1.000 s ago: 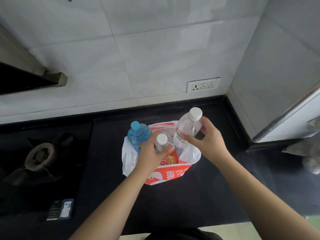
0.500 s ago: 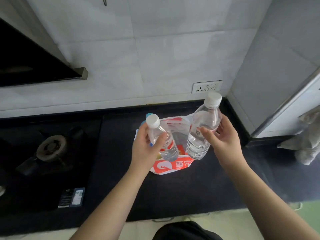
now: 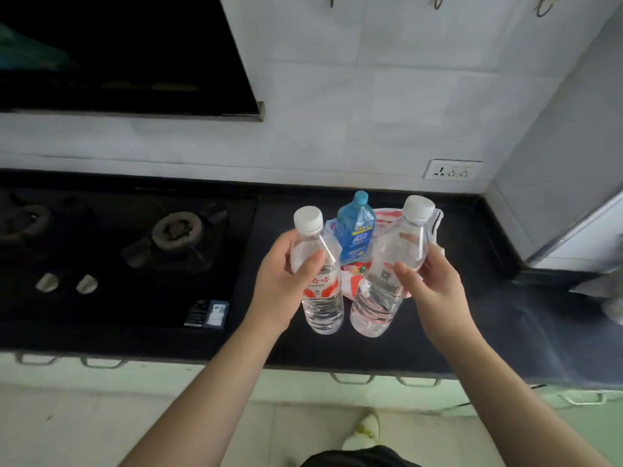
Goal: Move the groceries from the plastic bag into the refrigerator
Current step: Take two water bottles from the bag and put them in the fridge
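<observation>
My left hand [image 3: 279, 284] grips a clear water bottle [image 3: 320, 298] with a white cap and a red-and-white label, held upright above the black counter. My right hand [image 3: 431, 291] grips a second clear, white-capped water bottle [image 3: 384, 288], tilted a little to the right. Both bottles are lifted out of the white-and-red plastic bag [image 3: 435, 224], which sits behind them on the counter. A blue bottle [image 3: 355, 230] with a blue cap stands in the bag. Colourful packaging [image 3: 352, 269] shows low in the bag between the two bottles.
A gas hob [image 3: 175, 230] with two burners fills the black counter [image 3: 472, 315] to the left. A range hood [image 3: 128, 55] hangs above it. A wall socket [image 3: 453, 170] is at the back right. A grey-white appliance edge [image 3: 580, 230] stands at the right. Cabinet handles [image 3: 350, 377] line the front.
Both hands have lifted their bottles up and toward me, clear of the bag. The view has pulled back and turned left, so the blue bottle and more of the hob show.
</observation>
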The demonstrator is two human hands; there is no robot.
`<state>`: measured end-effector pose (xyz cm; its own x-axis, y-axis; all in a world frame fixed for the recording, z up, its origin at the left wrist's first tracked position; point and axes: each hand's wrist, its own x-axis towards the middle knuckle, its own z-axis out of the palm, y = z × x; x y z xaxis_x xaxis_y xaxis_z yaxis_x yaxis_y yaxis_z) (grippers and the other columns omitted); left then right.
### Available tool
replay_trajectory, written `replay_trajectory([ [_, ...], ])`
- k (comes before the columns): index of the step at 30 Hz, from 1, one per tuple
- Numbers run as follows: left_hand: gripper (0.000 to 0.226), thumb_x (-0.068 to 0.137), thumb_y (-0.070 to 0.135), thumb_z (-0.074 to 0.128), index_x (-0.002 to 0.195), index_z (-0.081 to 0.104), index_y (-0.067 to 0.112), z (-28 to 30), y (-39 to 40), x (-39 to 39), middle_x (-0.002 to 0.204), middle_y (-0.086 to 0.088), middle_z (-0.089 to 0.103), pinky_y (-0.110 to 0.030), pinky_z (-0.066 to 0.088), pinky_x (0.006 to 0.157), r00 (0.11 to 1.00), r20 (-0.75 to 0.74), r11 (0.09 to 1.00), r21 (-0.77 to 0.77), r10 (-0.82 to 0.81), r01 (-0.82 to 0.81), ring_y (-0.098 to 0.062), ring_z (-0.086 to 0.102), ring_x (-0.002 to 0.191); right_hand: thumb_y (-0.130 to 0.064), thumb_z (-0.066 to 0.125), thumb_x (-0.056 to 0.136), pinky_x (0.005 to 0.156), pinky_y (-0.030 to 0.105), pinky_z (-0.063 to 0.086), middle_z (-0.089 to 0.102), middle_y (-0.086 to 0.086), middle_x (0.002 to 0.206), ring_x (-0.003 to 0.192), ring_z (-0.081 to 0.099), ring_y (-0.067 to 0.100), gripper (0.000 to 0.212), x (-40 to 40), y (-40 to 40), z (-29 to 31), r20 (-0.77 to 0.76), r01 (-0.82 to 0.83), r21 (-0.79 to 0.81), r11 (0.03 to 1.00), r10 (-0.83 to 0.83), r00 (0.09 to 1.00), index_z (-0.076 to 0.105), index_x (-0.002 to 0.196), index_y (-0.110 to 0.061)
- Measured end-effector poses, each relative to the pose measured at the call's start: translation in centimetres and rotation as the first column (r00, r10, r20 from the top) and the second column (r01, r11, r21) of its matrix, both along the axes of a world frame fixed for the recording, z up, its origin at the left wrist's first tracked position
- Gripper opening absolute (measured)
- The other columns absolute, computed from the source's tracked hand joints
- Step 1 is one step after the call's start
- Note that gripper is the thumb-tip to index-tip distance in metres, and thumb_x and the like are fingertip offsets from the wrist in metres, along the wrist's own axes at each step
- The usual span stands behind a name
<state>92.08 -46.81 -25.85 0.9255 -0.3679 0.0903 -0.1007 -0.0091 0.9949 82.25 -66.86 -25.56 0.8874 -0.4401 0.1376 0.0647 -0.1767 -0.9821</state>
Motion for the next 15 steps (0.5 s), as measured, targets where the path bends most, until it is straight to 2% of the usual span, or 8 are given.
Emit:
replay_trajectory([
  [6, 0.062, 0.071, 0.054, 0.056, 0.121, 0.056, 0.018, 1.0, 4.4, -2.3, 0.105, 0.0, 0.067, -0.02, 0.053, 0.074, 0.994, -0.028, 0.993, -0.051, 0.102, -0.103, -0.01, 0.068, 0.097, -0.049, 0.067, 0.074, 0.088, 0.04, 0.055, 0.071, -0.001, 0.111, 0.105, 0.068, 0.018, 0.056, -0.8, 2.9, 0.4, -0.004, -0.084, 0.03, 0.996, 0.085, 0.996, 0.06, 0.121, -0.02],
  [10, 0.053, 0.081, 0.05, 0.05, 0.124, 0.054, 0.02, 1.6, 6.6, -3.9, 0.108, 0.002, 0.066, -0.017, 0.052, 0.073, 0.987, -0.042, 0.987, -0.028, 0.155, -0.156, -0.005, 0.067, 0.097, -0.046, 0.067, 0.08, 0.09, 0.037, 0.054, 0.072, -0.01, 0.107, 0.104, 0.068, 0.015, 0.044, -0.5, 4.5, 0.7, 0.002, -0.169, 0.039, 0.985, 0.169, 0.986, 0.06, 0.118, -0.026],
  [12, 0.051, 0.083, 0.053, 0.046, 0.124, 0.053, 0.023, 1.8, 7.3, -4.6, 0.109, 0.003, 0.067, -0.02, 0.054, 0.075, 0.976, -0.057, 0.978, -0.004, 0.209, -0.209, -0.006, 0.067, 0.099, -0.045, 0.069, 0.083, 0.092, 0.037, 0.054, 0.072, -0.012, 0.108, 0.106, 0.067, 0.014, 0.046, -0.3, 5.0, 0.7, 0.004, -0.219, 0.053, 0.974, 0.219, 0.976, 0.059, 0.121, -0.022],
  [15, 0.053, 0.082, 0.059, 0.043, 0.122, 0.055, 0.026, 2.0, 7.6, -6.0, 0.11, 0.003, 0.069, -0.029, 0.055, 0.08, 0.957, -0.08, 0.96, 0.049, 0.28, -0.277, -0.011, 0.069, 0.1, -0.049, 0.068, 0.076, 0.09, 0.032, 0.055, 0.071, -0.01, 0.111, 0.107, 0.067, 0.013, 0.059, -0.2, 5.4, 0.6, 0.011, -0.313, 0.046, 0.949, 0.313, 0.95, 0.057, 0.126, -0.02],
])
